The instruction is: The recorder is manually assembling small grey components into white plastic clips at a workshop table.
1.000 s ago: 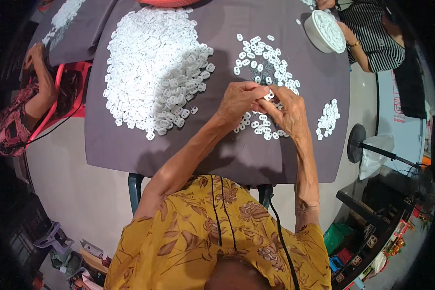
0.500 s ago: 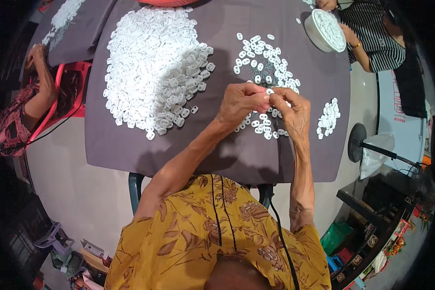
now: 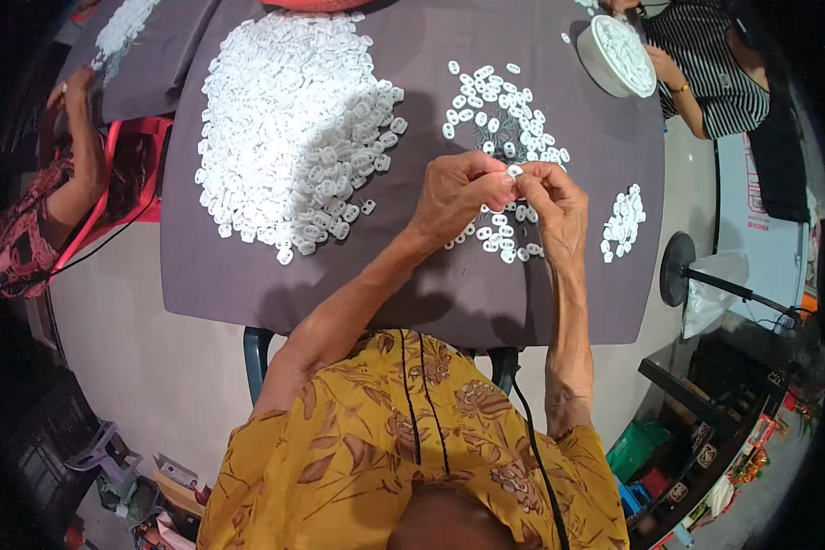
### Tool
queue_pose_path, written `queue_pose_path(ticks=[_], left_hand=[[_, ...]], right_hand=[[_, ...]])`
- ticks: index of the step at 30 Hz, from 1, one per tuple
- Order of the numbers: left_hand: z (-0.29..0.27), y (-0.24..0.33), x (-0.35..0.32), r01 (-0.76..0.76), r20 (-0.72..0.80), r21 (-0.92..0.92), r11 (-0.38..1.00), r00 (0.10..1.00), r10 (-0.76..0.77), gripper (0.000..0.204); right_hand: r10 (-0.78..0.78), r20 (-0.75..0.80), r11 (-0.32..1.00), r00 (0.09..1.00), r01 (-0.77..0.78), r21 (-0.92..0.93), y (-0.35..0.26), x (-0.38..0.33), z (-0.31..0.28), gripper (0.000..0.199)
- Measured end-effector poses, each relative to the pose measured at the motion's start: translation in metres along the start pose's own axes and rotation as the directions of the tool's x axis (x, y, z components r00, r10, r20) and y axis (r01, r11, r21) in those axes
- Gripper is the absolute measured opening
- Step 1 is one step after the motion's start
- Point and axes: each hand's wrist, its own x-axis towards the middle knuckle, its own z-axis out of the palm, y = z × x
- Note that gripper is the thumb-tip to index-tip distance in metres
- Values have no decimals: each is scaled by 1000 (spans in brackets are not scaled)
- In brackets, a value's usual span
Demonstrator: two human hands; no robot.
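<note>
A small white oval plastic piece [image 3: 514,170] sits pinched between the fingertips of both my hands. My left hand [image 3: 458,192] closes on it from one side, and my right hand [image 3: 555,203] grips it from the other with thumb and forefinger. Just beyond and below the hands, loose white two-holed plastic pieces [image 3: 493,125] lie scattered on the grey-covered table [image 3: 385,293]. Thin dark pins [image 3: 511,139] are strewn among them. My fingers hide part of the held piece and some of the scatter.
A large heap of white pieces [image 3: 293,137] covers the table's left half. A smaller pile [image 3: 623,220] lies right. Far right, a white bowl [image 3: 617,57] of pieces stands near a person in a striped shirt [image 3: 710,69]. Another person [image 3: 64,183] sits left by a red chair [image 3: 137,165].
My hands stay together with the piece, shifting only slightly; more of its white surface shows between the fingertips. The person at left has moved their hands a little.
</note>
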Motion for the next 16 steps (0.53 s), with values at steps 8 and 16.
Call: queue_pose_path(ticks=[8, 16], left_hand=[[1, 1, -2, 27, 25, 57, 998, 999, -28, 13], [-11, 2, -2, 111, -22, -145, 983, 993, -115, 14]], right_hand=[[-9, 61, 1000, 998, 11, -28, -2, 0, -3, 13], [9, -61, 998, 998, -5, 70, 5, 7, -10, 17]])
